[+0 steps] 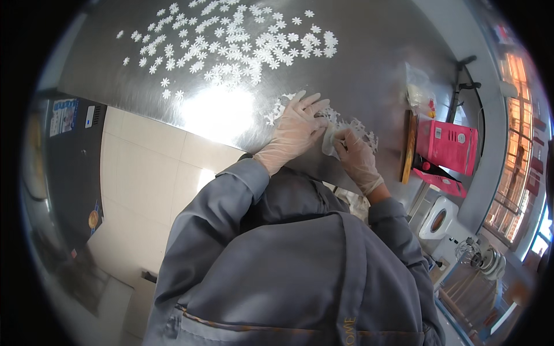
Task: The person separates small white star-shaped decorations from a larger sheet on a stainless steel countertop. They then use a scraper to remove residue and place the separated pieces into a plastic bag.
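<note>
On a steel tabletop (372,52) many small white flower-shaped cutouts (236,43) lie scattered beyond my hands. My left hand (298,127), in a thin translucent glove, rests with its fingers spread over white lacy scraps (277,113) near the table's front edge. Right beside it, my right hand (355,158), gloved too, has its fingers curled at a pale, soft-looking piece (330,140); whether they grip it is hard to tell. More lacy scraps (365,132) lie just past the right hand's fingers.
To the right are a wooden board (408,147) on edge, pink packets (450,145) and a clear plastic bag (419,93). A white appliance (437,218) and a wire whisk (467,250) are lower right. A dark cabinet (65,173) stands left across the tiled floor.
</note>
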The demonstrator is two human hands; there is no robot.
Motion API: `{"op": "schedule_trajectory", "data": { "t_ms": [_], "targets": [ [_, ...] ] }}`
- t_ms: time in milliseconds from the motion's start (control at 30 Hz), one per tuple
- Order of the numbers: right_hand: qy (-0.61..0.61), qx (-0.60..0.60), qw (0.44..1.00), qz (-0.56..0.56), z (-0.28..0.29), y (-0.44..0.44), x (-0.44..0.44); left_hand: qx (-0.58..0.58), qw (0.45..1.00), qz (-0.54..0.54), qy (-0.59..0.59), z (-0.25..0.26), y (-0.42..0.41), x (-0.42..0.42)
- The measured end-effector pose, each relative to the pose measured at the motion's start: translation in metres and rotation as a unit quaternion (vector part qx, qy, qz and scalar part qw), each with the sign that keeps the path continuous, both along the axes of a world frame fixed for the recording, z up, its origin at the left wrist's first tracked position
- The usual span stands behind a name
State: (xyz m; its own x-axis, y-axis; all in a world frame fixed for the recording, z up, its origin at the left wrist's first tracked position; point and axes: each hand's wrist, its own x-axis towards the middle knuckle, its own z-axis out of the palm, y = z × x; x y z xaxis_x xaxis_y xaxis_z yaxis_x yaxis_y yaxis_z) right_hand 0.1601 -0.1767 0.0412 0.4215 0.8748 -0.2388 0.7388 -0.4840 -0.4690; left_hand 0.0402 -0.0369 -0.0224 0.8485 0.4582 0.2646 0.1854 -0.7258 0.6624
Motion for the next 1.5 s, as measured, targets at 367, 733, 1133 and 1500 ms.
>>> {"op": "schedule_trajectory", "data": {
  "t_ms": [367,733,1133,1500],
  "targets": [
    [-0.094,-0.119,0.979,0.140,0.003,0.016,0.004,0.007,0.995,-0.069,0.076,0.012,0.004,-0.005],
    [0.041,-0.070,0.988,0.129,-0.001,0.027,-0.001,0.015,0.994,-0.077,0.077,0.005,0.003,-0.005],
    [0.019,-0.077,0.968,0.240,-0.005,0.032,0.014,0.026,0.989,-0.090,0.113,0.013,0.007,-0.006],
    [0.746,0.187,0.511,-0.383,-0.015,-0.020,0.023,0.090,0.988,-0.075,0.105,0.001,0.001,-0.001]
  ]
}}
